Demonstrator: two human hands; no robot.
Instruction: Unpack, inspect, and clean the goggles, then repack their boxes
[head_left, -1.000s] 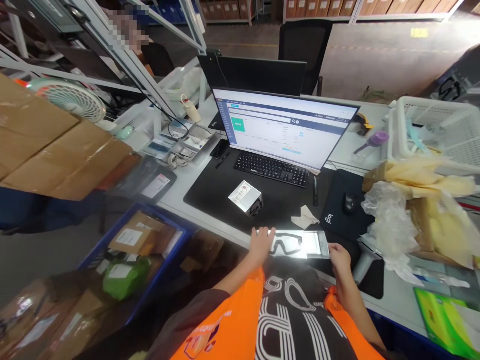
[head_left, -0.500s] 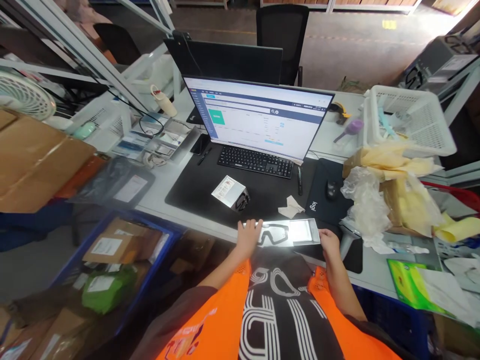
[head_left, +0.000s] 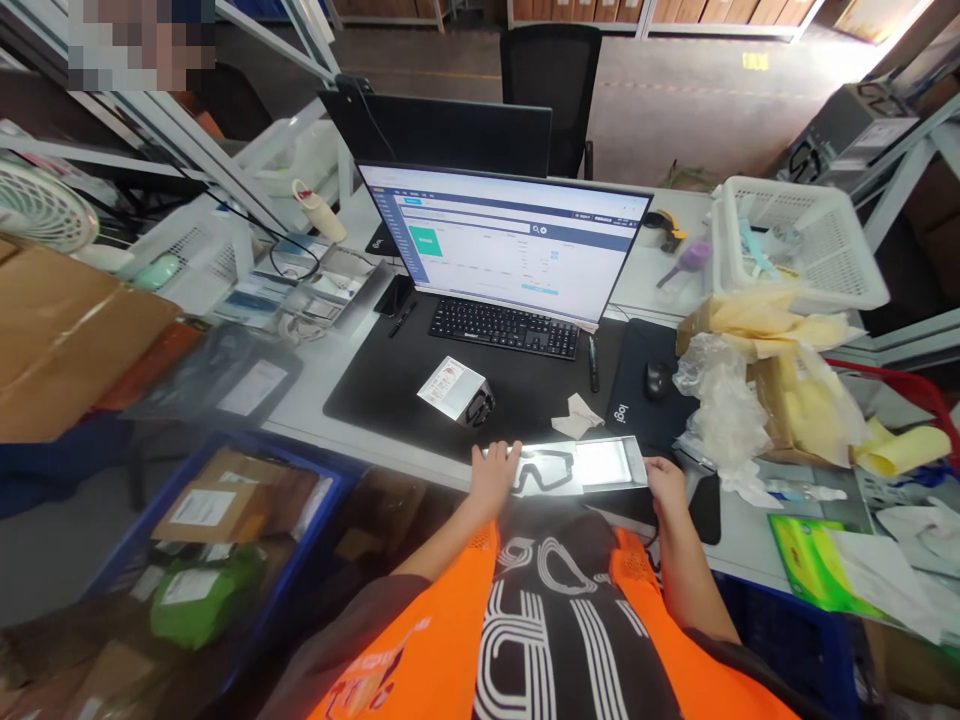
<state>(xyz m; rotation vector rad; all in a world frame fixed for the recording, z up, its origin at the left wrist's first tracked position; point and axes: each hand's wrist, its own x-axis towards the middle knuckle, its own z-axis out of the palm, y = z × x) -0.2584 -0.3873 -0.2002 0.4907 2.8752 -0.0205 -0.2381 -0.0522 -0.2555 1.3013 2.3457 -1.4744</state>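
Note:
A flat silver box printed with black goggles [head_left: 574,466] lies at the near edge of the desk. My left hand [head_left: 493,478] grips its left end, fingers curled over the top. Its right end is held by my right hand [head_left: 665,483]. A second, smaller silver box with a white label [head_left: 455,391] sits on the black desk mat [head_left: 397,380] just beyond. A crumpled white paper [head_left: 576,417] lies between the two boxes.
A lit monitor [head_left: 502,242], keyboard [head_left: 504,328] and mouse [head_left: 656,379] fill the desk's middle. Plastic bags and yellow padding [head_left: 765,390] pile up right, below a white basket [head_left: 795,245]. A blue crate of parcels [head_left: 225,520] stands lower left, beside cardboard boxes [head_left: 60,330].
The view has swung slightly left and down. Both hands still hold the goggles box at the desk edge; it has barely shifted.

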